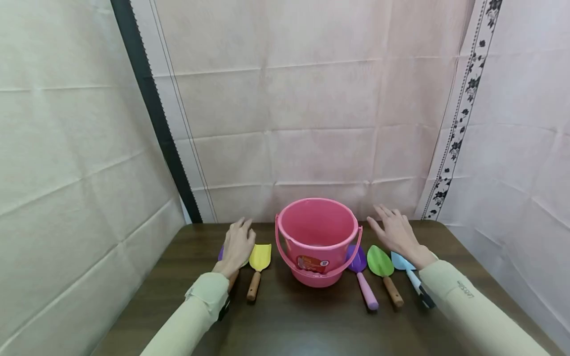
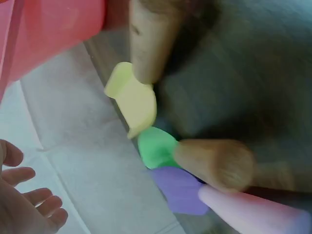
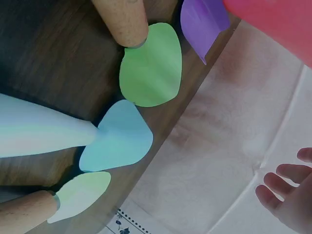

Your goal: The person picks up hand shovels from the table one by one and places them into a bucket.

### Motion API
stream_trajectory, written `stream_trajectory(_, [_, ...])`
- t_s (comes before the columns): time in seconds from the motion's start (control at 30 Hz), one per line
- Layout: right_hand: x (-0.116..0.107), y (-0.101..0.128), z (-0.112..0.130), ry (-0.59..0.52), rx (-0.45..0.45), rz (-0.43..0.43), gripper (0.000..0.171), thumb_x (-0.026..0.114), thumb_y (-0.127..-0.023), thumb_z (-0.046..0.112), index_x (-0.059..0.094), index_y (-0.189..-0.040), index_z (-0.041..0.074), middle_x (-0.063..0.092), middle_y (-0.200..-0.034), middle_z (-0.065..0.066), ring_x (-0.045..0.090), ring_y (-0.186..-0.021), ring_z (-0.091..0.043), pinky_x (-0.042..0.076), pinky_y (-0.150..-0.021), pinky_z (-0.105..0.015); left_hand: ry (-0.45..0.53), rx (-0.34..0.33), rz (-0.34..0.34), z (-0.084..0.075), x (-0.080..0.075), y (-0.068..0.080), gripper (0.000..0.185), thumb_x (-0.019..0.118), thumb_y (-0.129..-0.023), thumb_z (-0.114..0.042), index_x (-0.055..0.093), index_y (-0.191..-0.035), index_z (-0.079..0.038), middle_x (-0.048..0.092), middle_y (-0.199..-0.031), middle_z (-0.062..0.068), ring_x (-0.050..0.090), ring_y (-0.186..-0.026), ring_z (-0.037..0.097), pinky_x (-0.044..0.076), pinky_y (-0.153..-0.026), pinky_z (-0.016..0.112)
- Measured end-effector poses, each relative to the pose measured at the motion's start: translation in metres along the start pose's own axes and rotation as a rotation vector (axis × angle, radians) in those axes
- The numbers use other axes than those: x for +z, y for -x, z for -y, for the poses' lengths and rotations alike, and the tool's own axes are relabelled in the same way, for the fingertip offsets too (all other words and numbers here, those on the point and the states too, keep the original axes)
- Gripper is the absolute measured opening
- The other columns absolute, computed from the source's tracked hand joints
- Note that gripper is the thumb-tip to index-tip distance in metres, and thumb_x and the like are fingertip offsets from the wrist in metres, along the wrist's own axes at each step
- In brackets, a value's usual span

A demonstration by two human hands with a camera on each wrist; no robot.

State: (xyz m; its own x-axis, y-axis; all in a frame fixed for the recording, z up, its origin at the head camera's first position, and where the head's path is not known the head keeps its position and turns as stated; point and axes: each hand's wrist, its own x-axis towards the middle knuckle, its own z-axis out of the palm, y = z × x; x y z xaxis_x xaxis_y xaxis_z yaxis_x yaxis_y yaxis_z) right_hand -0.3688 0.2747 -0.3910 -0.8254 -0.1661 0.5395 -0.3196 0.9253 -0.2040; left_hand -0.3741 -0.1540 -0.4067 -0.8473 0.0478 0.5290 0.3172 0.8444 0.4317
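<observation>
A pink bucket (image 1: 316, 257) stands upright on the table, its handle lowered to the front. My left hand (image 1: 238, 247) hovers over the toy shovels left of it, fingers loosely bent, holding nothing. Beside that hand lies a yellow shovel (image 1: 260, 257) with a wooden handle; a green shovel (image 2: 158, 147) and a purple shovel (image 2: 180, 190) are partly hidden beneath it. On the right, my right hand (image 1: 397, 235) is spread and empty above a purple trowel (image 1: 357, 259), a green trowel (image 1: 380, 260) and a light blue trowel (image 1: 403, 262). A pale green trowel (image 3: 80, 195) shows in the right wrist view.
The dark wooden table (image 1: 311, 326) ends at a pale cloth backdrop (image 1: 320, 99) just behind the bucket. Cloth walls (image 1: 71, 198) also stand to the left and right.
</observation>
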Motion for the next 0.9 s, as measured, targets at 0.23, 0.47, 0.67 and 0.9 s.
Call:
stream_trajectory(0.23, [-0.015,0.0,-0.01,0.047,0.002,-0.033,0.041,0.049,-0.1,0.032,0.065,-0.116,-0.002,0.061,-0.125,-0.026,0.052,-0.113,-0.046,0.04,-0.087,-0.059,0.022,0.055,-0.041,-0.049,-0.002,-0.033,0.03,0.041,-0.098,-0.022,0.062,-0.08,-0.01,0.063,-0.074,0.008,0.062,-0.074,0.028,0.048,-0.076,0.047])
stream_trajectory(0.47, [-0.022,0.01,-0.022,0.132,0.006,-0.089,0.03,0.047,-0.097,0.019,0.069,-0.091,-0.001,0.069,-0.096,-0.022,0.052,-0.087,-0.039,0.039,-0.068,-0.048,-0.016,-0.026,0.097,-0.082,0.001,-0.049,0.035,0.035,-0.101,-0.03,0.062,-0.09,-0.011,0.064,-0.081,0.007,0.065,-0.083,0.028,0.049,-0.077,0.046])
stream_trajectory(0.67, [-0.029,0.027,-0.044,0.177,0.086,0.005,0.025,0.047,-0.094,0.013,0.066,-0.086,-0.002,0.064,-0.084,-0.022,0.05,-0.075,-0.037,0.04,-0.06,-0.046,-0.013,-0.138,0.189,-0.095,0.012,-0.048,0.027,0.04,-0.1,-0.03,0.059,-0.093,-0.011,0.062,-0.08,0.007,0.064,-0.084,0.029,0.048,-0.076,0.047])
stream_trajectory(0.9, [-0.032,0.047,-0.069,0.202,0.206,0.211,0.027,0.04,-0.095,0.014,0.061,-0.087,-0.002,0.059,-0.091,-0.024,0.051,-0.088,-0.043,0.044,-0.066,-0.054,-0.004,-0.17,0.157,-0.101,0.017,-0.05,0.025,0.042,-0.1,-0.023,0.062,-0.107,-0.008,0.068,-0.095,0.01,0.067,-0.092,0.033,0.051,-0.079,0.049])
